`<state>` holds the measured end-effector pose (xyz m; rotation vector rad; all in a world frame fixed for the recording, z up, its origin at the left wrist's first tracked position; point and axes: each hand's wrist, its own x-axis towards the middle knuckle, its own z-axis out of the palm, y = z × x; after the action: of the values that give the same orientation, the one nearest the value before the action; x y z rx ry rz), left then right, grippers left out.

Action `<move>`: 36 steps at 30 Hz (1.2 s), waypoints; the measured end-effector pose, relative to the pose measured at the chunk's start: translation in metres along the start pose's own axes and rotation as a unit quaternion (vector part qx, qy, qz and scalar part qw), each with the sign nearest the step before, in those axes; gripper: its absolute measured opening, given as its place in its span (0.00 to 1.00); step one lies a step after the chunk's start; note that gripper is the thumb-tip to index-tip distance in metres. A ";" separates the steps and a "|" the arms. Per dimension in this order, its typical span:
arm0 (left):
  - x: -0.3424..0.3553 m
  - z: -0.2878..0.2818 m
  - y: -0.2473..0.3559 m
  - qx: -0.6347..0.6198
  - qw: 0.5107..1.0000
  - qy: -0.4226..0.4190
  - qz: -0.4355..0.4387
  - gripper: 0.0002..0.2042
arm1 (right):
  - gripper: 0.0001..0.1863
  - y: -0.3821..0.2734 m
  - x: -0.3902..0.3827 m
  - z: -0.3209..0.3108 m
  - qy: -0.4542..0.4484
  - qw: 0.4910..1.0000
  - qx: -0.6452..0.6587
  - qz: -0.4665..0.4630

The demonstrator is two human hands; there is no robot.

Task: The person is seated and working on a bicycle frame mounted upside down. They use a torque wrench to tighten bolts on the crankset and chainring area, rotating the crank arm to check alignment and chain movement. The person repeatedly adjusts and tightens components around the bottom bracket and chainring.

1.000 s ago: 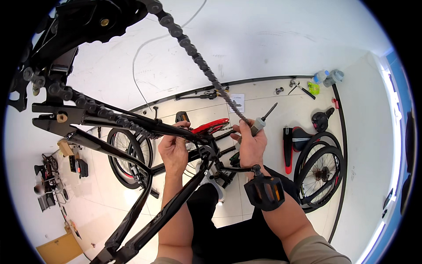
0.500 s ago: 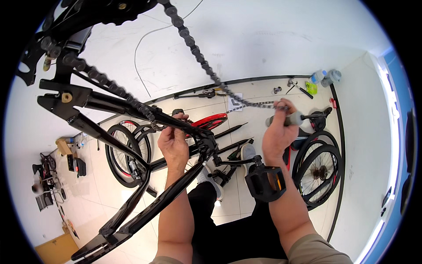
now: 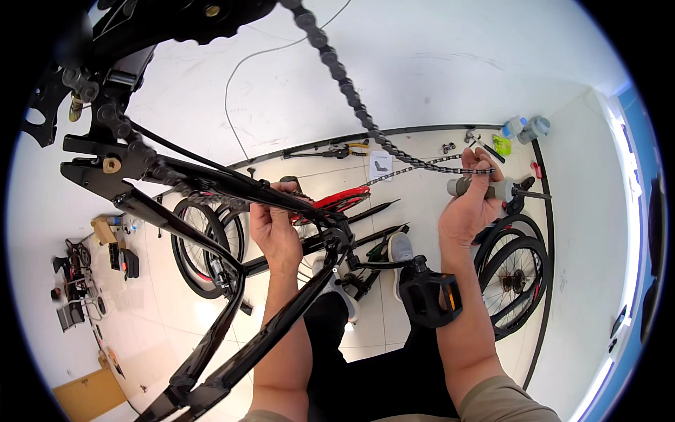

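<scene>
A black bicycle frame point(image 3: 211, 186) with a pedal point(image 3: 431, 299) crosses in front of me. A bicycle chain point(image 3: 355, 105) hangs in two runs from the derailleur point(image 3: 126, 77) at the upper left. My right hand point(image 3: 470, 207) pinches the end of one run between thumb and fingers. Its palm also keeps hold of a grey-handled screwdriver-like tool point(image 3: 460, 187), shaft pointing right. Partly behind a frame tube, my left hand point(image 3: 276, 235) is closed on the other chain run; its fingertips are partly hidden. Beyond it is the red chainring or guard point(image 3: 341, 198), from which chain stretches toward my right hand.
Wheels with tyres point(image 3: 517, 281) lie at the right, and more wheels point(image 3: 200, 246) at the left. Along the wall are a hammer point(image 3: 489, 148), bottles point(image 3: 534, 128) and yellow-handled pliers point(image 3: 357, 148). A sheet of paper point(image 3: 381, 166) is on the floor.
My right hand has moved right with the chain end and the tool. My left hand stays at the chain by the tube. The frame appears slightly shifted in view.
</scene>
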<state>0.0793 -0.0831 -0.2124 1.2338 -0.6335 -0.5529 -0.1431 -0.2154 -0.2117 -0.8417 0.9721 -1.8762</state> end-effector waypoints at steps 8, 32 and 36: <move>0.003 -0.014 -0.008 0.154 0.973 0.163 0.058 0.10 | 0.12 0.024 -0.024 0.000 -0.062 0.949 -0.158 0.264; -0.006 -0.028 -0.022 0.117 0.971 0.195 0.070 0.10 | 0.11 0.038 -0.046 -0.001 -0.134 0.909 -0.045 0.393; -0.006 -0.023 -0.021 0.098 0.974 0.198 0.052 0.09 | 0.16 0.022 -0.050 -0.007 -0.127 0.900 -0.057 0.414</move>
<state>0.0898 -0.0685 -0.2382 1.4390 -0.4170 -0.1495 -0.1200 -0.1764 -0.2429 -0.5762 1.0549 -0.9617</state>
